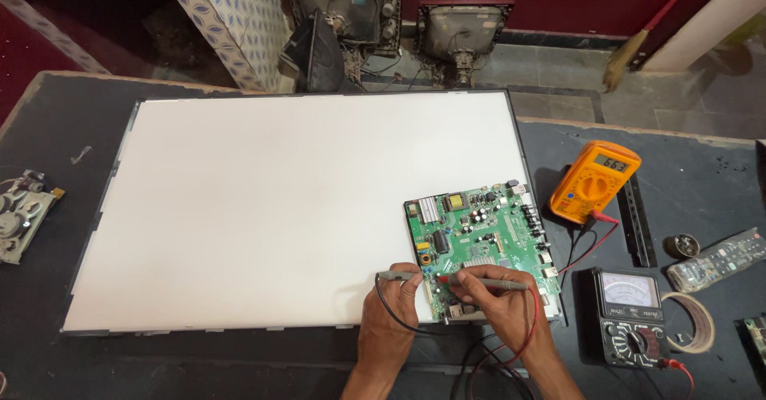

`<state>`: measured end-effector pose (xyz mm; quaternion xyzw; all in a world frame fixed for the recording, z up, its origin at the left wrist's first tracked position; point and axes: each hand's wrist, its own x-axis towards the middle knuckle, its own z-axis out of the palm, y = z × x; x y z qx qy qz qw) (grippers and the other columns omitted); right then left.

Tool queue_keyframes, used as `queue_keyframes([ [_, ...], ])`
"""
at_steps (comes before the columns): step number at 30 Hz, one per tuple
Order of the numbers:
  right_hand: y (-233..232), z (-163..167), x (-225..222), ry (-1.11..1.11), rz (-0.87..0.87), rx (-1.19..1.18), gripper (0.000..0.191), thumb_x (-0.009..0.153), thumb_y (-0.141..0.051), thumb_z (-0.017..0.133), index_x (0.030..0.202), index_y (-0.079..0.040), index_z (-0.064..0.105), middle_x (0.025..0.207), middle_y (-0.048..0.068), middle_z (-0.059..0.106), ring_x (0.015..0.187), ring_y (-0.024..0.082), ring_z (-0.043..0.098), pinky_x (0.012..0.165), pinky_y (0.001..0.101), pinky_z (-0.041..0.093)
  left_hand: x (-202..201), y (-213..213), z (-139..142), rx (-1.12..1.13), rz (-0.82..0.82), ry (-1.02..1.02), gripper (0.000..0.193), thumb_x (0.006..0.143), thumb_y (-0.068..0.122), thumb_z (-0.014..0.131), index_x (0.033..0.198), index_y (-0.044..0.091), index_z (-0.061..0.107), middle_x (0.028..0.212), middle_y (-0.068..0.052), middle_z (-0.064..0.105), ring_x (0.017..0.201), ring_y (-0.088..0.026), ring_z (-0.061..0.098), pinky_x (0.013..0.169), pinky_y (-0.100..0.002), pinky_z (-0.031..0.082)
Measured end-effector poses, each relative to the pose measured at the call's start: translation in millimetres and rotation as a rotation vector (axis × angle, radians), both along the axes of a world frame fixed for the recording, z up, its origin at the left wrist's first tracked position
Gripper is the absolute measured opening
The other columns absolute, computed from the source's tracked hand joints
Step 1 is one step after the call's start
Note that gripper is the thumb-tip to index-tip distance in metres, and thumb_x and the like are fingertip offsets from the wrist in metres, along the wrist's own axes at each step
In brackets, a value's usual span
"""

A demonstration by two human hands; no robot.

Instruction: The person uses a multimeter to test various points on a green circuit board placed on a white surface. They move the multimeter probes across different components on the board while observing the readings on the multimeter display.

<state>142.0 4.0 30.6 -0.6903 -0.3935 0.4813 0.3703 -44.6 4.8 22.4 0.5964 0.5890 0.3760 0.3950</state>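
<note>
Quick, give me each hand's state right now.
Left hand: closed on the black probe.
Right hand: closed on the red probe, tip on the green circuit board.

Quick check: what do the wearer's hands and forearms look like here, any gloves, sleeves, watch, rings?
Both are bare. The left hand and right hand wear no gloves, and the forearms show no sleeves up to the frame's bottom edge. No watch, band or strap shows on either wrist. No ring is visible, though the fingers are too small to be certain. No markings or tape on them.

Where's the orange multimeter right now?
In the head view, the orange multimeter lies on the table's right side, just right of the green circuit board and above the black analog meter.
</note>
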Motion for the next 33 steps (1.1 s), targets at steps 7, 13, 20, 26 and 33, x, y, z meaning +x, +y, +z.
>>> queue_keyframes([
  [7, 0.2, -4.3, 0.7, 0.0, 0.007, -0.011, 0.03, 0.086, -0.022, 0.075, 0.099, 0.005, 0.081, 0.081, 0.018, 0.084, 0.072, 0.02, 0.08, 0.066, 0.0287, 0.063, 0.2, 0.9, -1.9, -0.036, 0.003, 0.028, 0.028, 0.104, 0.028, 0.051, 0.103, 0.005, 0.068, 0.084, -0.02, 0.069, 0.076, -0.037, 0.067, 0.069, -0.048, 0.051],
  [13, 0.3, -4.4, 1.4, -0.002, 0.017, -0.005, 0.03, 0.086, -0.021, 0.075, 0.099, 0.005, 0.081, 0.081, 0.017, 0.084, 0.07, 0.018, 0.078, 0.063, 0.0284, 0.061, 0.8, 0.2, -1.6, -0.036, 0.019, 0.025, 0.029, 0.103, 0.029, 0.052, 0.103, 0.006, 0.068, 0.084, -0.019, 0.069, 0.074, -0.037, 0.068, 0.067, -0.047, 0.051],
  [20, 0.9, -6.3, 1.7, -0.005, 0.009, -0.03, 0.028, 0.086, -0.021, 0.075, 0.098, 0.004, 0.081, 0.08, 0.017, 0.084, 0.071, 0.019, 0.077, 0.063, 0.0289, 0.06, 0.5, 1.4, 1.1, -0.09, 0.013, -0.003, 0.03, 0.103, 0.03, 0.051, 0.103, 0.006, 0.068, 0.08, -0.018, 0.068, 0.069, -0.034, 0.067, 0.065, -0.046, 0.051],
  [26, 2.1, -0.2, 2.5, -0.057, 0.059, 0.124, 0.028, 0.089, -0.025, 0.072, 0.091, 0.002, 0.082, 0.075, 0.013, 0.083, 0.066, 0.016, 0.077, 0.059, 0.0265, 0.06, 0.3, 0.1, 5.3, 0.004, 0.025, -0.059, 0.026, 0.104, 0.027, 0.053, 0.103, 0.006, 0.068, 0.077, -0.017, 0.066, 0.068, -0.035, 0.063, 0.064, -0.046, 0.049],
  [33, 22.6, 17.3, 7.4, -0.38, 0.174, 0.198, 0.045, 0.091, -0.039, 0.068, 0.075, 0.002, 0.079, 0.058, 0.011, 0.071, 0.047, 0.018, 0.058, 0.042, 0.0349, 0.044, 1.5, -0.4, 3.7, -0.001, 0.043, -0.04, 0.024, 0.102, 0.027, 0.054, 0.103, 0.007, 0.067, 0.08, -0.018, 0.067, 0.074, -0.038, 0.065, 0.067, -0.047, 0.049],
])
